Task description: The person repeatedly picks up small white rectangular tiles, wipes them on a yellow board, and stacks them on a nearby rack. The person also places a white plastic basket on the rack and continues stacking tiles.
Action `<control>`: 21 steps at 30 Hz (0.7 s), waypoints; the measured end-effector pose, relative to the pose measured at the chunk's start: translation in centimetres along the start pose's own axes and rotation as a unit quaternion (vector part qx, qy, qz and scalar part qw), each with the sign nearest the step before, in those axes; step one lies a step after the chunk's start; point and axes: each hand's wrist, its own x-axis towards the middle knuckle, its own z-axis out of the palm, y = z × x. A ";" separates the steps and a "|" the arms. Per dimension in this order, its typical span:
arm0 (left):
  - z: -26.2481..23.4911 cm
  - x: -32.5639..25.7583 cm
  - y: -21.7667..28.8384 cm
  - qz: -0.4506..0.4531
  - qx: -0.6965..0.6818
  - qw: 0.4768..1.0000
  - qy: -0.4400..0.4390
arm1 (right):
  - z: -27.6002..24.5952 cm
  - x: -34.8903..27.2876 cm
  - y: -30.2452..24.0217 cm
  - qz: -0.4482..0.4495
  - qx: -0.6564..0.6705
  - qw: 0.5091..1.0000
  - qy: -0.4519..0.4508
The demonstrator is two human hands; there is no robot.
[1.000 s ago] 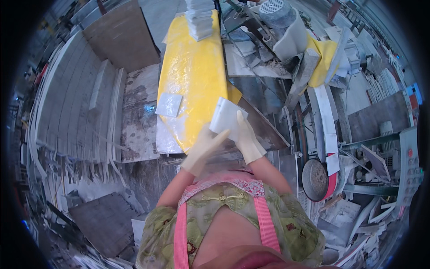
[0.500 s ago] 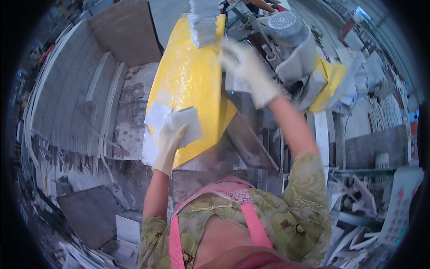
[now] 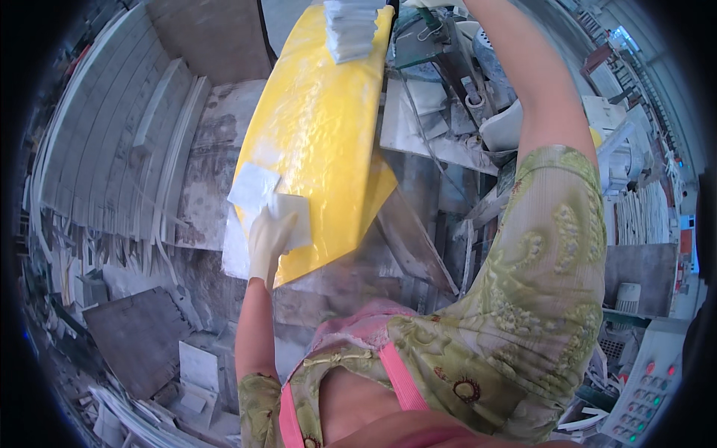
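The left hand (image 3: 270, 233), in a cream glove, lies over the left side of a square white tile (image 3: 299, 222) near the close end of the yellow-covered tabletop (image 3: 317, 134). Blur makes it hard to say whether its fingers grip the tile or only press on it. A second tile (image 3: 252, 184) lies just to the upper left, its corner close to the first one's, and juts a little past the yellow cover's left edge. At the far end of the tabletop stands a stack (image 3: 349, 33) of white tiles, well apart from these two.

The right arm (image 3: 549, 97) stretches up and forward. The right hand (image 3: 429, 2) shows only as a sliver of glove at the top edge, so I cannot tell whether it is closed or what it holds.

Right of the tabletop, white offcuts (image 3: 426, 97) sit near a motor (image 3: 487, 56), which the arm partly hides. Long grey slabs (image 3: 93, 142) stand at the left. A button panel (image 3: 646, 392) is at the lower right.
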 end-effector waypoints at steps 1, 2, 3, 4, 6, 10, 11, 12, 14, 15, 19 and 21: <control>-0.2 0.1 0.1 -0.004 -0.005 1.000 0.001 | 0.0 0.2 0.5 -0.035 0.003 0.999 0.005; -0.3 0.1 0.1 -0.015 -0.010 1.000 -0.007 | 0.1 0.5 0.7 -0.071 0.008 0.997 0.007; -0.4 0.2 0.1 -0.003 -0.015 1.000 -0.006 | 0.1 0.4 1.2 -0.050 0.026 0.998 -0.025; -0.5 0.2 0.0 0.001 -0.021 1.000 -0.015 | 0.2 0.4 1.2 -0.041 -0.011 0.999 -0.026; -0.3 0.0 -0.6 0.005 -0.021 0.999 -0.025 | 0.3 0.1 1.1 -0.017 -0.020 0.999 -0.020; 0.9 0.3 -2.2 0.040 0.017 0.999 0.024 | 1.1 -0.6 -0.5 0.044 -0.018 0.998 0.033; 1.1 0.6 -2.5 0.066 0.023 0.997 0.044 | 1.5 -0.7 -1.1 0.068 -0.010 0.996 0.056; 1.6 0.7 -3.1 0.087 0.054 0.993 0.065 | 2.0 -0.7 -2.0 0.090 -0.004 0.993 0.075; 2.0 1.5 -3.5 0.168 0.089 0.976 0.109 | 2.9 -0.8 -4.0 0.139 0.011 0.983 0.120; 2.2 1.4 -3.8 0.134 0.076 0.985 0.079 | 3.6 -0.9 -5.6 0.163 0.025 0.976 0.141; 1.6 0.7 -3.4 0.113 0.086 0.987 0.070 | 3.5 -1.5 -11.7 0.242 0.124 0.936 0.223; 1.2 -0.3 -3.2 0.133 0.015 0.989 0.067 | 2.8 -2.7 -14.0 0.204 0.196 0.920 0.270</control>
